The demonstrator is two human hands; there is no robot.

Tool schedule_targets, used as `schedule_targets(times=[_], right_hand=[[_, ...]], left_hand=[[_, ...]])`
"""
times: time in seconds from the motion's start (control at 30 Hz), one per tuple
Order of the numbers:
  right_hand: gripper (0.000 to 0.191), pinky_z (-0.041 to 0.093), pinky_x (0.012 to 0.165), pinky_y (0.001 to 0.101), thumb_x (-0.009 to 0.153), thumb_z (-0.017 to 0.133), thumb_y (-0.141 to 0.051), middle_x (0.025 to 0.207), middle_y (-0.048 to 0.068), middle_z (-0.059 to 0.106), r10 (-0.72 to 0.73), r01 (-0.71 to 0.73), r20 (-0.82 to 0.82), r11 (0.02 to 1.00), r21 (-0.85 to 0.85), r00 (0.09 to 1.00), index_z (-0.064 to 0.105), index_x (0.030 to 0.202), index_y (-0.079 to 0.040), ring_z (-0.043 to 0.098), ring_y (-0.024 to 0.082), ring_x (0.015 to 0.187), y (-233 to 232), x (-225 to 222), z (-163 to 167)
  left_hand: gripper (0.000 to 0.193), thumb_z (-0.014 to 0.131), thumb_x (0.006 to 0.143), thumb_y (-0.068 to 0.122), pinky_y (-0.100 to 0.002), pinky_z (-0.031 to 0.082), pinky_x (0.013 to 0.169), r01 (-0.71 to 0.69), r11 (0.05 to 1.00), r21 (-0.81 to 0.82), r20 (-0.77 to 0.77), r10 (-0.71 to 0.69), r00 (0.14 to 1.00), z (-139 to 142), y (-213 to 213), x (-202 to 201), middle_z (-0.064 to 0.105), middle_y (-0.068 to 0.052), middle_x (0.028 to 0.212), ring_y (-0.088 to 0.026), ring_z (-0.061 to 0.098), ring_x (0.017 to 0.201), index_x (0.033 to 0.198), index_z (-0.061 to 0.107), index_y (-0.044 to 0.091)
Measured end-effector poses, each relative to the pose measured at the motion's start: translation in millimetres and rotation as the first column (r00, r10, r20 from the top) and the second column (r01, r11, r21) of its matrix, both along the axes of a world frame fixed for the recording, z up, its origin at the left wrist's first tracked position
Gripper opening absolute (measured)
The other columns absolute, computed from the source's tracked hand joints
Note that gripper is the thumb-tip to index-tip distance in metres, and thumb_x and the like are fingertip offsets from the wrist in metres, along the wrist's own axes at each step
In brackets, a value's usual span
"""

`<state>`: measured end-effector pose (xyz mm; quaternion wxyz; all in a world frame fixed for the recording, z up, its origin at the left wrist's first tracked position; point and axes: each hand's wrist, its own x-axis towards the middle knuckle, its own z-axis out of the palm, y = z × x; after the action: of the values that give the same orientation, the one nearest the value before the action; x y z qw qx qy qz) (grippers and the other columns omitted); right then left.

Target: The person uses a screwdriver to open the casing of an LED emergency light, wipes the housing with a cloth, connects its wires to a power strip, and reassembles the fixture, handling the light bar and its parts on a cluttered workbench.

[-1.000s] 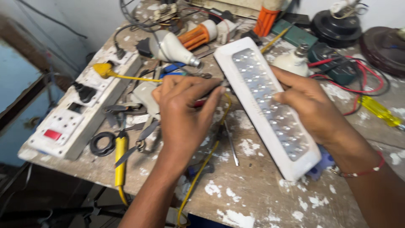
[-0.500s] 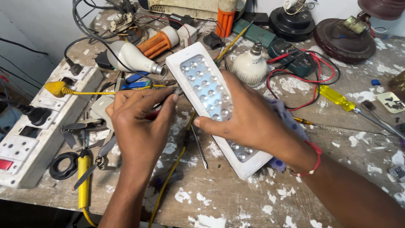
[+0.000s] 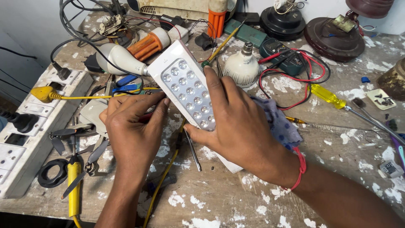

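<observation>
A white rectangular plastic lamp panel studded with round LEDs [image 3: 185,90] is gripped by the right hand [image 3: 240,126], fingers closed over its near end. Just left of that grip, the left hand [image 3: 133,126] is curled on a thin red-handled tool [image 3: 147,117], mostly hidden. Beyond the grip lie a white bulb [image 3: 241,66] and a dark multimeter with red leads [image 3: 283,51] on the paint-flecked wooden bench [image 3: 337,169].

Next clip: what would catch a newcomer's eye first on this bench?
The white LED lamp panel at centre, rows of round LEDs facing up, with the right hand laid over its near end. The left hand rests beside it over small tools. Then the clutter: a white power strip at the left edge, and red test leads looping behind.
</observation>
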<state>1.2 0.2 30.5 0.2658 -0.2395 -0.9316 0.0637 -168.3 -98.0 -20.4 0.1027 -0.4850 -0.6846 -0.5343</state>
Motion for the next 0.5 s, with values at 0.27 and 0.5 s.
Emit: schedule_targets(times=[0.27, 0.5], right_hand=[[0.105, 0.055, 0.081, 0.0452, 0.066, 0.091, -0.04, 0.117, 0.025, 0.054, -0.05, 0.042, -0.035, 0.98, -0.195, 0.998, 0.04, 0.146, 0.004, 0.066, 0.038, 0.098, 8, -2, 2], [0.085, 0.049, 0.102, 0.0376, 0.077, 0.085, -0.025, 0.131, 0.021, 0.064, 0.084, -0.166, -0.242, 0.924, -0.344, 0.967, 0.044, 0.145, 0.006, 0.064, 0.028, 0.121, 26, -9, -9]], left_hand=[[0.015, 0.082, 0.092, 0.015, -0.029, 0.041, 0.084, -0.006, 1.0, 0.029, -0.006, 0.007, 1.0, 8, -4, 3, 0.075, 0.001, 0.1, -0.016, 0.058, 0.094, 0.107, 0.08, 0.013], [0.019, 0.086, 0.089, 0.021, -0.038, 0.031, 0.088, -0.042, 0.995, 0.092, -0.252, 0.065, 0.966, 18, -13, -3, 0.075, 0.001, 0.097, -0.02, 0.057, 0.093, 0.104, 0.079, 0.011]])
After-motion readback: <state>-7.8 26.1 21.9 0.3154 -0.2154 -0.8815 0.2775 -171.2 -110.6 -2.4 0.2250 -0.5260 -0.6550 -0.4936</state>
